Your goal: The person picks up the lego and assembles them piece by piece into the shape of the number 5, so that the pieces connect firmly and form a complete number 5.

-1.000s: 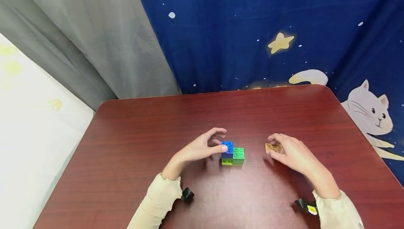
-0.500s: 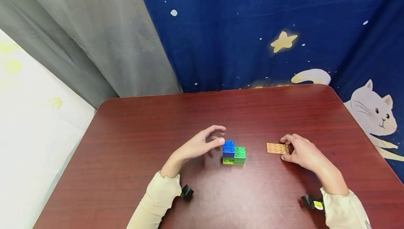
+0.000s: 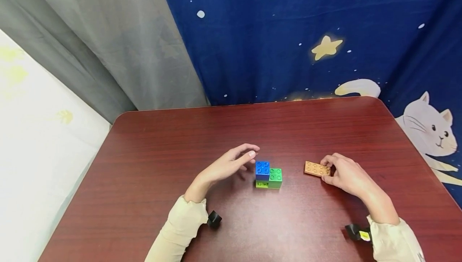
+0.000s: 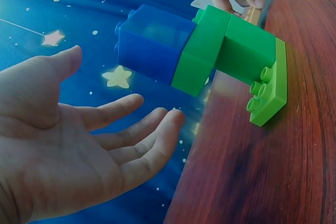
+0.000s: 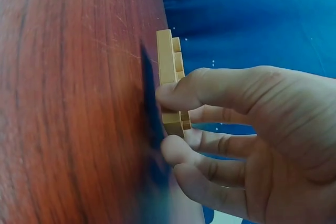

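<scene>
right hand: I'm pinching tan brick by right end | long axis running roughly left-right, block stack lying leftward | left hand hovering nearer stack, fingers loose

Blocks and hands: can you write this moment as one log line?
right hand: pinches tan block | left hand: beside block stack, not touching | block stack: blue block on top, light green piece at bottom
</scene>
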`<state>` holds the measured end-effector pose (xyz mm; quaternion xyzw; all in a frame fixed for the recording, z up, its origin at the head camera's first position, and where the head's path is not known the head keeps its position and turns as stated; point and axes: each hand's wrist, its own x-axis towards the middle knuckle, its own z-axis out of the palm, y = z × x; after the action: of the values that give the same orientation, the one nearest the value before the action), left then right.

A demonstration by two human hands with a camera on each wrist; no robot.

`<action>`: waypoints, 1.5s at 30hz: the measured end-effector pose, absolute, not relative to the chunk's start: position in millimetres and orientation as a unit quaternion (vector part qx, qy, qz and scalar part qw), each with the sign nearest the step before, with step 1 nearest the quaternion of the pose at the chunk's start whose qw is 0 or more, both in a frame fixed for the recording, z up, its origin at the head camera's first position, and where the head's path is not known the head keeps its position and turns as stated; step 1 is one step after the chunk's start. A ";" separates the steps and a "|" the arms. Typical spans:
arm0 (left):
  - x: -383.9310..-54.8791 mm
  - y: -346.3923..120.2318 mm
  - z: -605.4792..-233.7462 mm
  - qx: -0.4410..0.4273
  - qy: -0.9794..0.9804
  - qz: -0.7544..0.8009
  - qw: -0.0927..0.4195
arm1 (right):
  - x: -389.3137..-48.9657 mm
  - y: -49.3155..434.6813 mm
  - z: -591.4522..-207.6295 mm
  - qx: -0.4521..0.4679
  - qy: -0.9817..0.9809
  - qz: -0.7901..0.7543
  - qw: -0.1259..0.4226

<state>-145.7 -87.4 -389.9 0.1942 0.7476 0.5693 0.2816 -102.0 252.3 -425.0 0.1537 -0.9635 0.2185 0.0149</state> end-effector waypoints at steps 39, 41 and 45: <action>-143.2 -82.5 -391.4 0.209 0.756 0.557 0.274 | -89.4 223.5 -390.6 0.149 -0.948 0.278 0.042; -143.4 -82.5 -391.2 0.212 0.758 0.554 0.272 | -88.7 223.3 -388.8 0.142 -0.949 0.281 0.030; -144.1 -82.7 -391.0 0.217 0.758 0.554 0.268 | -87.8 222.8 -387.0 0.139 -0.948 0.284 0.021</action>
<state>-144.1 -82.7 -391.0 0.2172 0.7575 0.5543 0.2679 -87.8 222.8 -387.0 0.1385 -0.9485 0.2842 0.0214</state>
